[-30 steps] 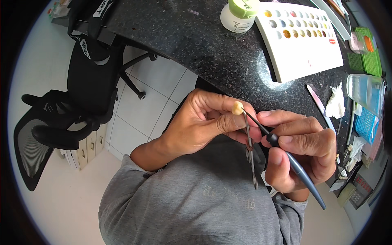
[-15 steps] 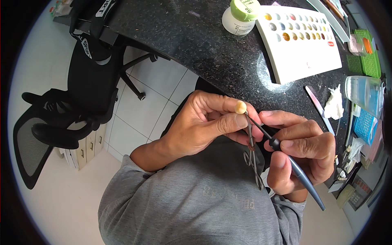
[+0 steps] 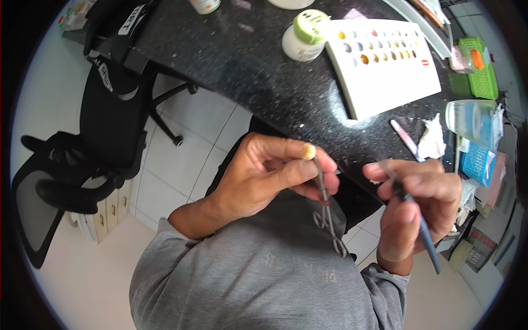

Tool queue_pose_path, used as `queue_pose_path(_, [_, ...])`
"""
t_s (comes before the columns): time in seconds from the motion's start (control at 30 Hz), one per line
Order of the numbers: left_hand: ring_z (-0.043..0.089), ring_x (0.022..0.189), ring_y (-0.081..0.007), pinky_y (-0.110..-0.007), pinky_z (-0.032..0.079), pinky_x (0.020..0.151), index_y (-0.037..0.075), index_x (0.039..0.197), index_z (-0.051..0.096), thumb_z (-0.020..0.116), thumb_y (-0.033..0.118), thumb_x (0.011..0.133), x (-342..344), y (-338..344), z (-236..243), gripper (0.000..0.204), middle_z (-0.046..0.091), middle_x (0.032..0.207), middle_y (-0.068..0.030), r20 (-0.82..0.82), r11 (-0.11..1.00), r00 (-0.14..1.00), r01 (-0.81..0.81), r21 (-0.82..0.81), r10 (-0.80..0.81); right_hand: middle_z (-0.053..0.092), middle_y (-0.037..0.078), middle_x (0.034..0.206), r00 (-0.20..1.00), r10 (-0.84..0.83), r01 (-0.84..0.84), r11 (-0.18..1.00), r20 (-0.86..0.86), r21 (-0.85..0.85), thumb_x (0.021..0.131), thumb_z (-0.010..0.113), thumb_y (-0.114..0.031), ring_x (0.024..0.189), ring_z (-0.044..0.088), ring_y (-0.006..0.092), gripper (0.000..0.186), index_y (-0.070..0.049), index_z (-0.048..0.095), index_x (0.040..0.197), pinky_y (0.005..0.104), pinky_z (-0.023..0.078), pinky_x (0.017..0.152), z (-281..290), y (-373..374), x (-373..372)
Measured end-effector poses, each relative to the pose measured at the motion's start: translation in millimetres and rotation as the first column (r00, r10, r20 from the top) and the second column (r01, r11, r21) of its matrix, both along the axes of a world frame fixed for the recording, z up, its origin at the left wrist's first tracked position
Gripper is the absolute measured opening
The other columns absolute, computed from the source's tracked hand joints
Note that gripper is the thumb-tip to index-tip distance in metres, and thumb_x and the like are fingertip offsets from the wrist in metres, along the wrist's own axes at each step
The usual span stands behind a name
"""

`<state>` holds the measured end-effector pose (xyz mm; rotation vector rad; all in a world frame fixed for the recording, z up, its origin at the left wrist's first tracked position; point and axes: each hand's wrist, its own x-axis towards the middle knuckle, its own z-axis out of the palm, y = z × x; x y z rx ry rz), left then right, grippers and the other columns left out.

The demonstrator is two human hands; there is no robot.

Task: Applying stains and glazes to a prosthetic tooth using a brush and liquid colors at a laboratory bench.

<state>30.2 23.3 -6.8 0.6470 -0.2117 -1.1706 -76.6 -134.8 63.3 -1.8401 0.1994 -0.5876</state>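
Note:
My left hand (image 3: 258, 173) is closed on slim metal locking forceps (image 3: 323, 201), whose ring handles hang down in front of my shirt. At the upper end of the forceps, by my thumb and forefinger, is a small yellowish-white tooth crown (image 3: 308, 152). In my right hand (image 3: 423, 190), to the right and apart from the crown, a fine brush (image 3: 427, 236) with a dark blue-grey handle is gripped between thumb and fingers. Its front end is smeared by motion. Beyond both hands a white palette (image 3: 390, 91) with rows of coloured wells lies on the black speckled table (image 3: 247, 66).
A white jar with a green lid (image 3: 304, 38) stands left of the palette. Crumpled tissue (image 3: 432, 140), a flat pinkish-white tool (image 3: 406, 137), a clear plastic container (image 3: 470, 121) and blue and green baskets (image 3: 484, 77) sit at right. A black office chair (image 3: 113, 104) stands at left.
My right hand has drawn the brush away from the crown, toward the right. The whole view has shifted a little; my left hand still holds the forceps and crown.

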Motion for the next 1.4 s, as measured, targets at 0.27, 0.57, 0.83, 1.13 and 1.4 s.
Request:
queue_pose_path(0.27, [0.067,0.079,-0.0310,-0.040,0.059,0.065,-0.005,0.095,0.061,0.054,0.009,0.090,-4.8,-0.7,-1.7,0.016,0.065,0.082,-0.0225,0.099,0.998,0.994,-0.049,0.031,0.046,0.063,0.014,0.074,0.985,-0.154,0.136,0.972,-0.082,-0.193,0.089,0.058,-0.009,0.066,0.064,0.0182,0.018,0.006,0.053,0.098,0.0258,0.053,0.063,22.6,-46.9,35.9])
queue_pose_path(0.57, [0.066,0.085,-0.0212,-0.031,0.056,0.076,-0.006,0.098,0.064,0.056,0.011,0.091,0.4,-1.1,-1.1,0.020,0.067,0.090,-0.0178,0.003,1.000,1.000,0.003,-0.020,-0.002,0.062,0.012,0.082,0.971,0.008,-0.097,0.926,-0.238,-0.366,0.083,0.062,-0.002,0.074,0.064,0.0136,0.013,0.008,0.054,0.089,0.0232,0.051,0.071,15.9,-62.0,68.9])
queue_pose_path(0.83, [0.067,0.083,-0.0216,-0.033,0.057,0.076,-0.007,0.097,0.064,0.057,0.008,0.089,1.6,-1.6,-0.6,0.018,0.067,0.089,-0.0193,-0.019,0.999,1.000,0.010,-0.034,-0.011,0.061,0.010,0.081,0.970,-0.065,-0.062,0.867,-0.234,-0.495,0.082,0.063,0.000,0.072,0.063,0.0122,0.012,0.007,0.056,0.089,0.0218,0.050,0.070,15.3,-57.8,69.5])
queue_pose_path(1.13, [0.066,0.082,-0.0214,-0.033,0.057,0.075,-0.008,0.097,0.064,0.057,0.008,0.090,-1.5,-0.5,-1.8,0.019,0.066,0.090,-0.0191,-0.032,0.999,0.999,0.004,-0.045,-0.005,0.062,0.011,0.081,0.948,-0.092,-0.055,0.896,-0.306,-0.442,0.082,0.063,0.000,0.074,0.063,0.0131,0.011,0.007,0.056,0.087,0.0229,0.050,0.071,17.7,-53.3,66.9])
queue_pose_path(1.4, [0.066,0.087,-0.0215,-0.030,0.058,0.073,-0.005,0.103,0.061,0.055,0.011,0.091,-1.5,-1.4,3.0,0.021,0.065,0.094,-0.0174,-0.021,1.000,1.000,0.023,-0.011,-0.023,0.059,0.018,0.084,0.998,0.016,-0.042,0.902,-0.063,-0.430,0.091,0.049,-0.009,0.072,0.062,0.0238,0.017,0.006,0.053,0.097,0.0325,0.053,0.067,51.4,-41.7,36.1])
